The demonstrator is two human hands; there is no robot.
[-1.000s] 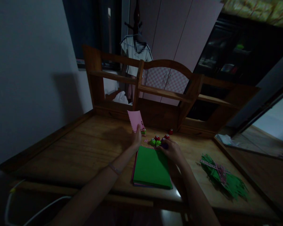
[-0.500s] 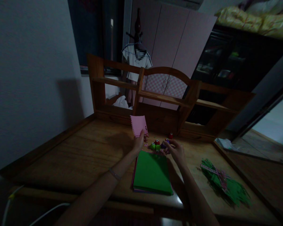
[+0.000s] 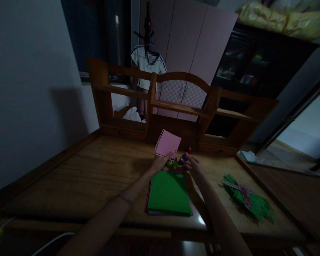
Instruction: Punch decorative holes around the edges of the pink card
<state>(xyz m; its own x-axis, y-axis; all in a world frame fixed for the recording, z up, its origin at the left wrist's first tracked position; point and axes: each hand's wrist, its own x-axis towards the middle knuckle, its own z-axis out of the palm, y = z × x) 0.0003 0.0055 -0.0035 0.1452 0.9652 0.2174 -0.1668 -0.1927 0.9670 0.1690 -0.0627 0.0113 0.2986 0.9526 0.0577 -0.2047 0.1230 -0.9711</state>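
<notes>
My left hand (image 3: 161, 163) pinches the lower edge of a pink sheet of paper (image 3: 168, 143), held up and tilted, with rows of small holes along its left and bottom edges. My right hand (image 3: 193, 164) has its fingers closed around a small purple object (image 3: 185, 156), partly hidden by the fingertips. Between the hands sit small green objects (image 3: 173, 164) with red and purple ones close by; their exact kind is too small to tell. A stack of coloured sheets with a green sheet (image 3: 168, 193) on top lies nearer to me.
Cut green paper with pink strips (image 3: 245, 195) lies on the right of the wooden desk (image 3: 104, 167). A small red object (image 3: 189, 150) stands behind my right hand. The wooden shelf unit (image 3: 180, 103) rises along the desk's back. A white cable (image 3: 53, 240) hangs at the front left.
The pink sheet has turned and moved right with my left hand, closer to my right hand. My right hand has lifted slightly from the small objects. The camera view has shifted slightly.
</notes>
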